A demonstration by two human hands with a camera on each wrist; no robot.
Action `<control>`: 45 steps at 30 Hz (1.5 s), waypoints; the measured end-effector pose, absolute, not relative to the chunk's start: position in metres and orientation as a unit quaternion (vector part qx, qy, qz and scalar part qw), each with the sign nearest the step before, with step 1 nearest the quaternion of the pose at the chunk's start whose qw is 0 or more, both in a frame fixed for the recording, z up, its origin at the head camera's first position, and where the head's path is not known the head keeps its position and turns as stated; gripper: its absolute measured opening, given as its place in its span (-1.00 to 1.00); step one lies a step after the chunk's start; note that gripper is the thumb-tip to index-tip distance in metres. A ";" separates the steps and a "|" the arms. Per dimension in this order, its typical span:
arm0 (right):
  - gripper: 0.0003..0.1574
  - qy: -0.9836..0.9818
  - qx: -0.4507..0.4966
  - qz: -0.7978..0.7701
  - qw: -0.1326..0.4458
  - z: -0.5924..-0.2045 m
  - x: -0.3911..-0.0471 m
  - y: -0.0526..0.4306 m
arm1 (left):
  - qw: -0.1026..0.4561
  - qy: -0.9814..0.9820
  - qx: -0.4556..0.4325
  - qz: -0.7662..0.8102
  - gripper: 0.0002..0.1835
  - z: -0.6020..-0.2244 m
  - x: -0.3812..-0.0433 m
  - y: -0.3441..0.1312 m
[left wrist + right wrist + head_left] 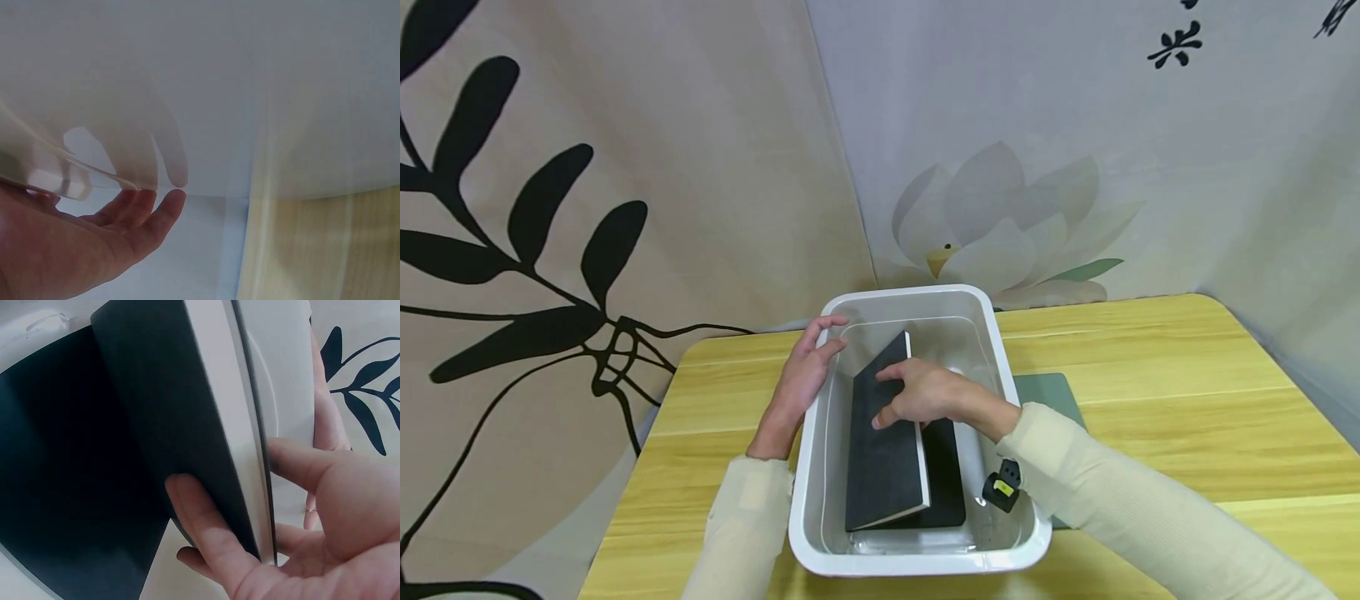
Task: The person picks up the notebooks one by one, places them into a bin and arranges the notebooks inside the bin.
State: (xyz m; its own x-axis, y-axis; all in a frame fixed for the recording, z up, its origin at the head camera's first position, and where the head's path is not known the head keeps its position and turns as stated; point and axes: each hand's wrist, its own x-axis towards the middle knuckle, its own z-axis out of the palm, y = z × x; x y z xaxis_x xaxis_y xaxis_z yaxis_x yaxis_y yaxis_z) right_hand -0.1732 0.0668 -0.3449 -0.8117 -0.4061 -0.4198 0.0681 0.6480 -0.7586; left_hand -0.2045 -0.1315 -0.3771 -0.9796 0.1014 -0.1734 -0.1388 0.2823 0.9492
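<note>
A black hardcover notebook [883, 467] with pale page edges stands tilted inside a white plastic tub [917, 565]. My right hand [925, 392] reaches into the tub and grips the notebook across its page edge, fingers on one cover and thumb on the other, as the right wrist view shows. Partly under it, a second flat black item [947, 475] lies on the tub's floor; its kind is unclear. At the tub's left rim, my left hand [805, 371] holds on with the thumb over the edge and fingers [164, 215] against the outer wall.
The tub stands on a wooden table [1157, 417]. A grey-green mat [1051, 393] sticks out from behind the tub's right side, partly under my right sleeve. Patterned curtains [737, 150] hang behind the table.
</note>
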 end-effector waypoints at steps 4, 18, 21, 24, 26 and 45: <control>-0.07 0.861 -0.100 -0.403 0.294 -0.345 -0.173 0.067 | 0.103 0.796 -0.016 0.596 -0.64 -0.376 -0.203 -0.131; -0.06 0.866 -0.102 -0.386 0.300 -0.343 -0.172 0.067 | 0.103 0.796 -0.011 0.596 -0.63 -0.375 -0.203 -0.131; -0.05 0.866 -0.103 -0.385 0.303 -0.343 -0.173 0.067 | 0.096 0.796 -0.010 0.597 -0.63 -0.376 -0.204 -0.131; -0.03 0.865 -0.103 -0.383 0.307 -0.343 -0.174 0.067 | 0.087 0.796 -0.012 0.599 -0.64 -0.376 -0.205 -0.130; -0.01 0.864 -0.101 -0.383 0.311 -0.343 -0.174 0.067 | 0.081 0.794 -0.012 0.602 -0.64 -0.376 -0.206 -0.130; 0.03 0.879 -0.107 -0.350 0.306 -0.343 -0.172 0.069 | 0.083 0.796 -0.011 0.599 -0.64 -0.376 -0.204 -0.129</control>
State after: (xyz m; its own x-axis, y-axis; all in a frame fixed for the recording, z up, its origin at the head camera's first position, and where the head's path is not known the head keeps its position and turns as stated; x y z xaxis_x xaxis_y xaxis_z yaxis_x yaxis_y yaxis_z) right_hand -0.1724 0.0692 -0.3425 -0.7896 -0.4023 -0.4633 0.0263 0.7322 -0.6806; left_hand -0.2045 -0.1289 -0.3757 -0.9861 0.0806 -0.1452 -0.1171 0.2823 0.9521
